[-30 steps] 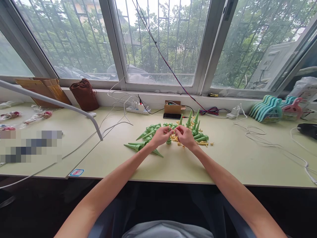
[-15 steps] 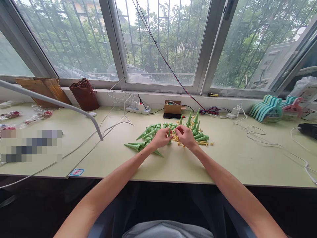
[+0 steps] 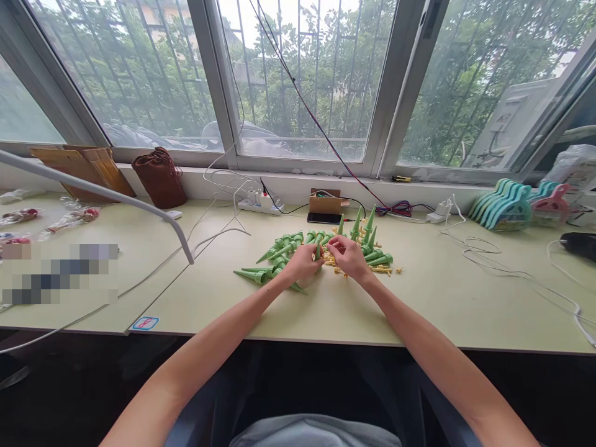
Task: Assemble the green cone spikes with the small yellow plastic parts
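Note:
My left hand (image 3: 302,263) is closed around a green plastic plant-watering spike (image 3: 318,252), its point upward. Just to the right, my right hand (image 3: 348,256) has its thumb and fingers pinched together close to that spike. Whatever lies between these fingertips is too small to make out. Several more green cone-shaped spikes (image 3: 259,277) lie to the left of and behind my left hand. Others stand tip up (image 3: 370,220) or lie behind and beside my right hand. Small yellow plastic pieces (image 3: 382,270) are scattered under and around my right hand.
Behind the spikes are a black phone (image 3: 325,218) and a small cardboard box (image 3: 321,202). A white power strip (image 3: 256,206) and cables run along the window wall. A grey curved bar (image 3: 116,194) crosses the left side. Teal hangers (image 3: 500,208) stand at the right.
My left hand has shifted very slightly, with its fingers drawn in a little around the green spike. My right hand stays almost in place, still pinched.

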`<move>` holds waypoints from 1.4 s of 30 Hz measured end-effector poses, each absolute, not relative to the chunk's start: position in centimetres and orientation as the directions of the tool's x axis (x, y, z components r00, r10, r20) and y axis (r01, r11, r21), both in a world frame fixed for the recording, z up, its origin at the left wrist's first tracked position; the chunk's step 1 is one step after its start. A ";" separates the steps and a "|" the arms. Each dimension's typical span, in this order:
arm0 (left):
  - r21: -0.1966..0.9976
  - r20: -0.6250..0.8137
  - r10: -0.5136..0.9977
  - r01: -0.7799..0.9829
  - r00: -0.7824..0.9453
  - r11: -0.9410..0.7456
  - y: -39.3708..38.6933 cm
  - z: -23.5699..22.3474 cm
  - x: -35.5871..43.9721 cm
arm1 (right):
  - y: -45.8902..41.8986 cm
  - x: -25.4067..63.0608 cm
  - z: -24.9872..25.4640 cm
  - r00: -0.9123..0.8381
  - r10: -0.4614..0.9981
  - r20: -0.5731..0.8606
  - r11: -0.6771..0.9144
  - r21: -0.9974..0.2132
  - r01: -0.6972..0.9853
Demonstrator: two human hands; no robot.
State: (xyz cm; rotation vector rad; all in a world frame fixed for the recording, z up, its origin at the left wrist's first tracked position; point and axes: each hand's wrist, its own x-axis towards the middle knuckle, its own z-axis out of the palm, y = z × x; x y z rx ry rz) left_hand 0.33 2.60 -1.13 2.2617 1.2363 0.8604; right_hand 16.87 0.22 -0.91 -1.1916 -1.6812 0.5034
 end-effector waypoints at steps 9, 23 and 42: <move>0.730 0.315 0.882 0.504 0.352 -0.462 2.2 -0.4 0.3 | 0.3 16.9 -1.0 -0.047 0.878 0.477 0.435 -0.752 0.494; 0.943 0.169 0.941 0.229 0.294 -0.241 1.3 1.1 0.7 | 0.4 17.0 -1.0 -0.028 0.886 0.464 0.414 -0.761 0.499; 0.976 0.151 0.946 0.108 0.285 -0.189 1.3 1.3 0.6 | 0.5 17.0 -1.2 -0.002 0.868 0.497 0.426 -0.743 0.517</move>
